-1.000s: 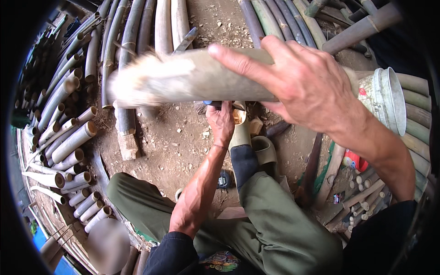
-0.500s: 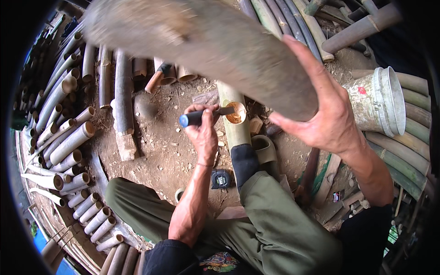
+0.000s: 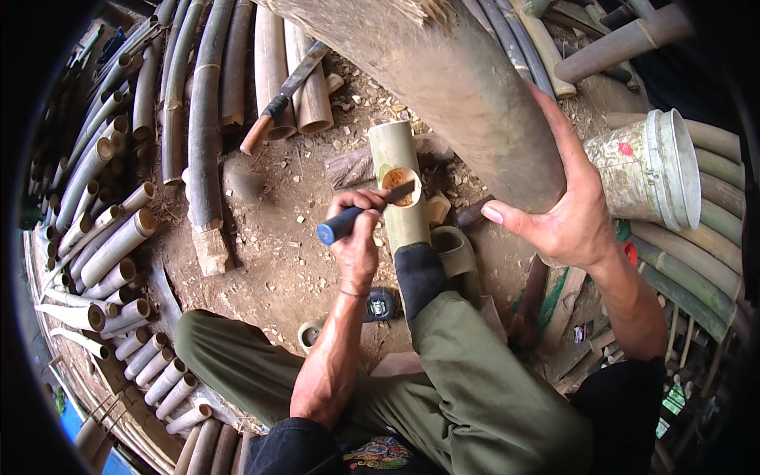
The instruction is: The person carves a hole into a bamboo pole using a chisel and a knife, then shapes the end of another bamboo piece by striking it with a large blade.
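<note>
My left hand (image 3: 354, 245) is closed round the dark blue handle of a chisel (image 3: 336, 227). Its flat blade lies over a round hole with pale brown cut edges in the upper side of a bamboo section (image 3: 389, 146). A dark sock (image 3: 419, 273) on my foot rests on the near part of that bamboo. High on the right, close to the camera, my right hand (image 3: 574, 206) grips a thick wooden club (image 3: 475, 103) by its near end, thumb and fingers on opposite sides. The club slants toward the upper left, apart from the chisel; its far end runs out of the picture.
A knife with a wooden handle (image 3: 257, 134) leans against bamboo at the far side. Bamboo pieces (image 3: 131, 237) are stacked at left. A dirty white bucket (image 3: 637, 174) lies on its side at right. A tape measure (image 3: 381, 304) and wood chips lie on the dirt.
The club has swung to a steeper slant and shifted right, uncovering the knife and the bamboo's far end. The chisel's handle end has dropped, so its blade now points up and right.
</note>
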Motion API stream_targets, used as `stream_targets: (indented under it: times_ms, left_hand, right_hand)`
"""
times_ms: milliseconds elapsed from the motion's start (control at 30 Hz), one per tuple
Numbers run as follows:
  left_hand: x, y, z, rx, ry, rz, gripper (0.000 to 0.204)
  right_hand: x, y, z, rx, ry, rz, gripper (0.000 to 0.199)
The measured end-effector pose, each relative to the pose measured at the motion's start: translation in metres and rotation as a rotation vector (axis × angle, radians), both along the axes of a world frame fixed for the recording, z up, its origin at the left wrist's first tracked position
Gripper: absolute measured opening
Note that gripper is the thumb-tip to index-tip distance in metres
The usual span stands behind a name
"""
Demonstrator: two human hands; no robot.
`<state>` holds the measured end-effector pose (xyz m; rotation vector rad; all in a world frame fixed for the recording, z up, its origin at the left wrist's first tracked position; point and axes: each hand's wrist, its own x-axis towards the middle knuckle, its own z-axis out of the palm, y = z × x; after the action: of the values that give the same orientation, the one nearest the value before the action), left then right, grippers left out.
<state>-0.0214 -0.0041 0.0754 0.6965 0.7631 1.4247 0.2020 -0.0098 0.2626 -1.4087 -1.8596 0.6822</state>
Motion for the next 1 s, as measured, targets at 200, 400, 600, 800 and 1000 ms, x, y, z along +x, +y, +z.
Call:
stream_targets:
  times_ms: [200, 400, 600, 800, 1000]
  left_hand:
    - [-0.003, -0.003, -0.006, -0.020, 0.085, -0.148, 0.017]
    - [0.009, 0.003, -0.015, -0.049, 0.011, -0.074, 0.015]
    - [0.009, 0.001, -0.020, -0.067, 0.048, -0.062, 0.016]
    - [0.022, 0.001, -0.016, -0.081, 0.014, -0.081, 0.013]
    - [0.002, 0.005, -0.045, -0.107, 0.463, 0.008, 0.025]
  right_hand:
    - [0.003, 0.001, 0.001, 0.085, -0.025, -0.006, 0.098]
    - [0.001, 0.000, -0.003, 0.042, 0.059, -0.013, 0.099]
    - [0.001, 0.004, -0.003, 0.023, 0.038, 0.036, 0.101]
    - [-0.010, 0.018, 0.014, 0.225, -0.087, 0.144, 0.101]
    - [-0.039, 0.077, 0.004, 0.711, -1.018, 0.497, 0.056]
